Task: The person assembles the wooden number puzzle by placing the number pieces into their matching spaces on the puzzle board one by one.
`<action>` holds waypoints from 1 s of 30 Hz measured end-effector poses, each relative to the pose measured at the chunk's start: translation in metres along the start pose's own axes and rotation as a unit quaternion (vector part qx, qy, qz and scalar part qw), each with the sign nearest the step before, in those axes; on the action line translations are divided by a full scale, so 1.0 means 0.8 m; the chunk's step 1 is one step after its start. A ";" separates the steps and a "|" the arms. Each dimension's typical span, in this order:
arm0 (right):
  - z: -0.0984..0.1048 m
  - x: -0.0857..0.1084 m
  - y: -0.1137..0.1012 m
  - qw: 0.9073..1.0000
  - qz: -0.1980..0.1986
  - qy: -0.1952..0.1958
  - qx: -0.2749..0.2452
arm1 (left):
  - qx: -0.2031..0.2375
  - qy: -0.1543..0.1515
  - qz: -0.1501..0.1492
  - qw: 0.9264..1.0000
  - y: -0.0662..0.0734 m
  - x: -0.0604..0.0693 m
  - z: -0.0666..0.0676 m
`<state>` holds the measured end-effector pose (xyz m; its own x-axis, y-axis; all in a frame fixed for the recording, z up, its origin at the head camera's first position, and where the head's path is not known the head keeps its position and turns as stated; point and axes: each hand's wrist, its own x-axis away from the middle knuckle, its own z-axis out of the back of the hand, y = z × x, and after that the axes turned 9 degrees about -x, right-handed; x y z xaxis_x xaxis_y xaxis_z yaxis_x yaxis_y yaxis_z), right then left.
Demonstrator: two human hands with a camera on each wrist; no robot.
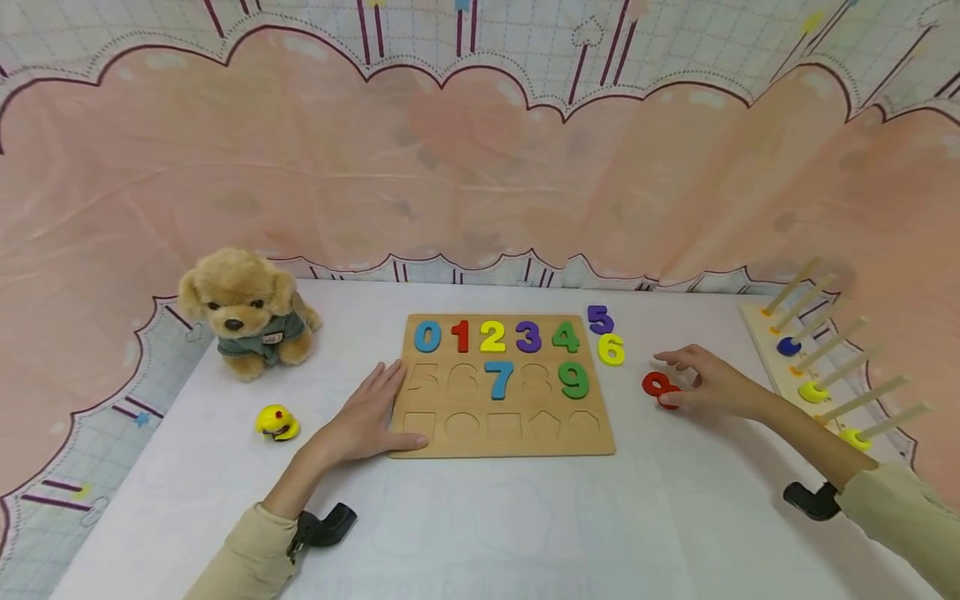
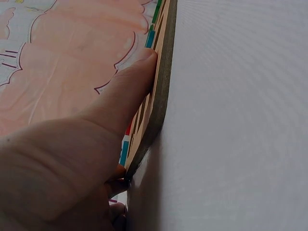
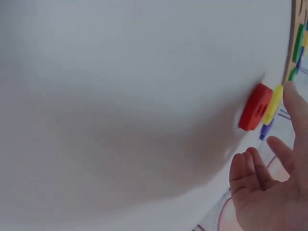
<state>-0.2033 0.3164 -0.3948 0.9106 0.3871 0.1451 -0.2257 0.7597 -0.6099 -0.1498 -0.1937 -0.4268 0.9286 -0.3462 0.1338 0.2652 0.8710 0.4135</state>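
Note:
My left hand (image 1: 366, 418) rests against the left side of the wooden number board (image 1: 457, 429). Its thumb (image 2: 130, 84) lies on the board's face near the lower left corner, and the other fingers stretch along the left edge. Several coloured numerals, such as the blue 7 (image 1: 498, 380) and green 9 (image 1: 573, 381), sit on the board. To its right, my right hand (image 1: 716, 387) hovers at the red 8 (image 1: 655, 382), fingers spread and thumb over one end of it; contact is unclear. A purple 5 (image 1: 600, 318) and yellow 6 (image 1: 611, 350) lie beside the board.
At the right stands a peg rack (image 1: 783, 367) with upright sticks and a few rings, near the right forearm. A plush dog (image 1: 240, 312) sits at the back left. In front of it is a small yellow toy (image 1: 277, 422). A patterned cloth (image 1: 480, 183) hangs behind the table.

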 end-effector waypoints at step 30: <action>0.000 0.010 0.034 0.989 -0.048 -0.074 -0.117 | 0.007 -0.002 -0.003 1.000 -0.001 0.001 -0.001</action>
<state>-0.2022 0.3402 -0.4103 0.8597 0.4035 0.3131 -0.0385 0.6624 -0.7481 -0.1490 -0.1946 -0.4276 0.9262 -0.3520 0.1353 0.2660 0.8642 0.4272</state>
